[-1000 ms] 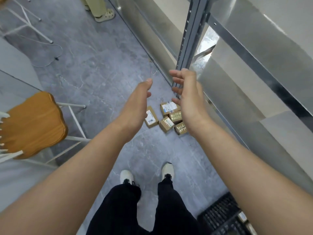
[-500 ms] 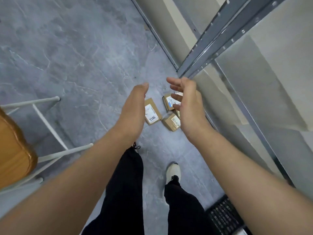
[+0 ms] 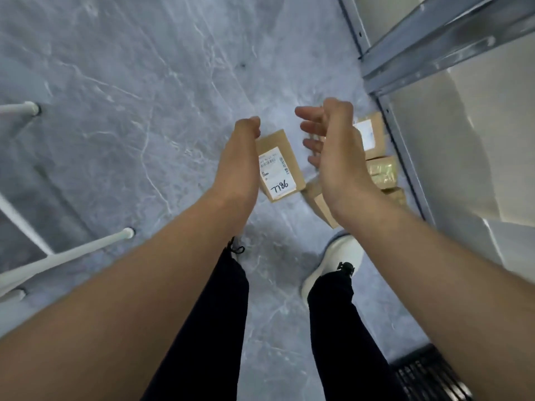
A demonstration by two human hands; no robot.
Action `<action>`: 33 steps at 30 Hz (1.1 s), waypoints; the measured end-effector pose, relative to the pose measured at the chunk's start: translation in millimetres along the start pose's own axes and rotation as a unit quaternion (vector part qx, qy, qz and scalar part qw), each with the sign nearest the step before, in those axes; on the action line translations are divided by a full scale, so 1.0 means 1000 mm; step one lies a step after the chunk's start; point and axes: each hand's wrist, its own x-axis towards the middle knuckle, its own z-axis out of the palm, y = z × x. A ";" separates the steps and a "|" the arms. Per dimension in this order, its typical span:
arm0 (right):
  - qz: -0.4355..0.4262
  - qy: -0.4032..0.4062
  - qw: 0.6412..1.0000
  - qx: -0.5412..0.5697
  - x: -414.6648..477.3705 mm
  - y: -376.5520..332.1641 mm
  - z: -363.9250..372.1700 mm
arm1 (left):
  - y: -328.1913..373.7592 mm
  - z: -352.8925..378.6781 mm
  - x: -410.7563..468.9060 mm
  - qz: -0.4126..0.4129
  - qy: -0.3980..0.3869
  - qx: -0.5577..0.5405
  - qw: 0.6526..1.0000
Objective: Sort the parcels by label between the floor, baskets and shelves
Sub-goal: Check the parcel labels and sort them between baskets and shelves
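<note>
Several small brown cardboard parcels lie on the grey floor beside the shelf foot. One parcel point(image 3: 280, 166) carries a white label with "7786" handwritten on it. A second labelled parcel point(image 3: 370, 134) lies further right, a taped parcel point(image 3: 382, 170) below it, and another parcel point(image 3: 321, 205) is partly hidden by my right wrist. My left hand point(image 3: 238, 157) hovers above the left edge of the 7786 parcel, fingers relaxed and empty. My right hand point(image 3: 333, 146) hangs over the pile with fingers spread, holding nothing.
A grey metal shelf unit point(image 3: 434, 47) with pale panels stands along the right. White chair legs point(image 3: 63, 256) reach in from the left. A black slatted basket point(image 3: 428, 374) sits at the bottom right. My legs and white shoes point(image 3: 333, 264) stand just short of the parcels.
The view has dropped closer to the floor and the parcels look larger. Both hands have come down toward the pile, staying empty. The wooden chair seat has left the view.
</note>
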 end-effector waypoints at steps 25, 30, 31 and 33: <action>0.134 -0.059 0.987 -0.065 0.170 0.173 0.035 | -0.136 0.022 0.177 -0.053 -0.008 -0.072 0.996; 0.111 -0.035 0.991 -0.065 0.142 0.148 0.038 | -0.116 0.010 0.147 -0.006 -0.020 -0.047 0.999; 0.104 -0.034 0.992 -0.062 0.133 0.140 0.038 | -0.110 0.008 0.139 -0.002 -0.023 -0.043 0.999; 0.083 -0.029 0.994 -0.057 0.115 0.122 0.037 | -0.095 0.004 0.121 0.007 -0.024 -0.036 0.999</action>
